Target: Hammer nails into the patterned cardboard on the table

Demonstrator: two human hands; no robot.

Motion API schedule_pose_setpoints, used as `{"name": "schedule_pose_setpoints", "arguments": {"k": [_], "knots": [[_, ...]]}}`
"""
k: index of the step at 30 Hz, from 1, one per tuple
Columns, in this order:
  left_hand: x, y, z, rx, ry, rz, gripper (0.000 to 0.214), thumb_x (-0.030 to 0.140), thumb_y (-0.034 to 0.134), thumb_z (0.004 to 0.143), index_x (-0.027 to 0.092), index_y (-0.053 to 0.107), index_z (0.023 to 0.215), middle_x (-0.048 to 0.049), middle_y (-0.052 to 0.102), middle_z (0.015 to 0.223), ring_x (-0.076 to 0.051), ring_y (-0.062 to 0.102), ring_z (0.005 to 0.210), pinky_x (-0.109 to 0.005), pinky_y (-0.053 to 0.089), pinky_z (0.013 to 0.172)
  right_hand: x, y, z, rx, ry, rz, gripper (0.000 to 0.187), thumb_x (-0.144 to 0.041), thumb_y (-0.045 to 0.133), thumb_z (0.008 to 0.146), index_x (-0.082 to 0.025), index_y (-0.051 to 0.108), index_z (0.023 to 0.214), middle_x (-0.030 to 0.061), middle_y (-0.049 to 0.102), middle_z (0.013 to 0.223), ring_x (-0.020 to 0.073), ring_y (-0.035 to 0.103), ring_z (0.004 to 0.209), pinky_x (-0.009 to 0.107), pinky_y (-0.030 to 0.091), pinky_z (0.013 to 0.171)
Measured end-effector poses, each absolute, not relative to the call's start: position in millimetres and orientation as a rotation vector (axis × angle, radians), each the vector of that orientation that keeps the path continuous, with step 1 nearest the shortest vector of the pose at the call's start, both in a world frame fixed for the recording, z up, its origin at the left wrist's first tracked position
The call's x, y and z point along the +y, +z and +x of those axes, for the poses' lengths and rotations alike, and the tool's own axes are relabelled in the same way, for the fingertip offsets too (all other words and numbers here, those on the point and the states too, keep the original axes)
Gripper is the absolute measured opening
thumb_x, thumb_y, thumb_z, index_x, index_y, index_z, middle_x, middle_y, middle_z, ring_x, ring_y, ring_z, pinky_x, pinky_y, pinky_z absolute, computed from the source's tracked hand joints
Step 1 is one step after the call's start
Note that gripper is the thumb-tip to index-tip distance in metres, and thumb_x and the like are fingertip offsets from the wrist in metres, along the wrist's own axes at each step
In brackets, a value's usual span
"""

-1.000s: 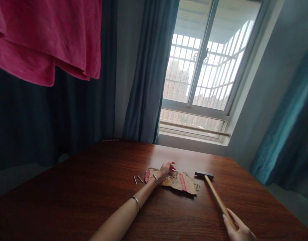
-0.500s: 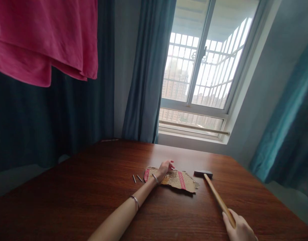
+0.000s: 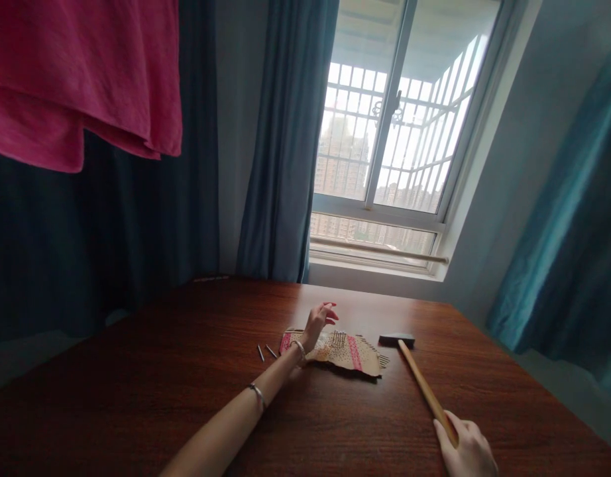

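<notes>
A torn piece of brown cardboard [image 3: 358,358] with pink stripes and many small holes lies on the dark wooden table [image 3: 186,377]. Several nails [image 3: 339,338] stand upright in it. My left hand [image 3: 318,321] hovers just above the cardboard's left part, fingers loosely spread and holding nothing. My right hand [image 3: 464,450] grips the end of a long wooden handle of a hammer [image 3: 417,377]; its dark head rests on the table right of the cardboard.
Two loose nails [image 3: 266,352] lie on the table left of the cardboard. Behind the table are a barred window [image 3: 385,146] and blue curtains [image 3: 280,146]. A pink cloth [image 3: 81,73] hangs at the upper left.
My left hand has lifted off the nails in the cardboard and opened. The view has shifted slightly; the hammer stays on the table in my right hand.
</notes>
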State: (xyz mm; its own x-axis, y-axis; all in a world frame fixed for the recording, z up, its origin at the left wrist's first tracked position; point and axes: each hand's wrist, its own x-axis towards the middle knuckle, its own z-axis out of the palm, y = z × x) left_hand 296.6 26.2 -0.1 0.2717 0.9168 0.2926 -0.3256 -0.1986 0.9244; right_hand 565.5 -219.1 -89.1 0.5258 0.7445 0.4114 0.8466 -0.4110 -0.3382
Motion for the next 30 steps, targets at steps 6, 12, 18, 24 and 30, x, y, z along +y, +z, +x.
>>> {"name": "schedule_pose_setpoints", "arguments": {"k": [6,12,18,24,30], "knots": [[31.3,24.6,255.4,0.734,1.043,1.437,0.046,0.052,0.037,0.076,0.011,0.058,0.071,-0.0059,0.060,0.062,-0.012,0.054,0.052,-0.021,0.034,0.045,-218.8,-89.2,564.1,-1.313,-0.288,-2.275,0.043,-0.042,0.037,0.079,-0.013,0.059,0.103,0.0135,0.060,0.089,0.0268,0.059,0.081,0.036,0.045,0.077],[39.1,18.5,175.0,1.159,0.478,1.956,0.038,0.042,0.052,0.065,0.009,0.060,0.050,-0.0038,0.054,0.045,-0.010,0.044,0.039,-0.022,0.029,0.043,-219.5,-89.0,564.1,-1.284,-0.218,-2.284,0.044,-0.043,0.037,0.079,-0.013,0.059,0.103,0.0141,0.058,0.092,0.0280,0.058,0.083,0.038,0.044,0.079],[30.1,9.6,119.3,1.485,0.274,2.156,0.027,0.035,0.061,0.057,0.011,0.061,0.046,-0.0047,0.057,0.045,-0.014,0.051,0.046,-0.022,0.031,0.045,-219.7,-90.3,564.9,-1.277,-0.211,-2.278,0.051,-0.046,0.037,0.078,-0.012,0.055,0.111,0.0151,0.059,0.096,0.0297,0.057,0.088,0.039,0.043,0.081],[31.0,-5.5,105.9,1.721,0.316,2.145,0.029,0.040,0.067,0.050,0.013,0.058,0.049,-0.0027,0.055,0.046,-0.015,0.052,0.050,-0.022,0.033,0.047,-221.5,-90.0,564.7,-1.269,-0.208,-2.279,0.049,-0.045,0.037,0.078,-0.013,0.058,0.107,0.0150,0.060,0.094,0.0291,0.058,0.087,0.039,0.043,0.082],[39.2,-14.2,98.5,1.671,0.259,2.092,0.021,0.031,0.064,0.048,0.012,0.058,0.045,-0.0025,0.054,0.045,-0.014,0.050,0.047,-0.022,0.031,0.043,-220.1,-91.4,567.7,-1.259,-0.183,-2.283,0.047,-0.044,0.039,0.076,-0.014,0.059,0.106,0.0145,0.061,0.094,0.0283,0.059,0.087,0.038,0.043,0.081]]}}
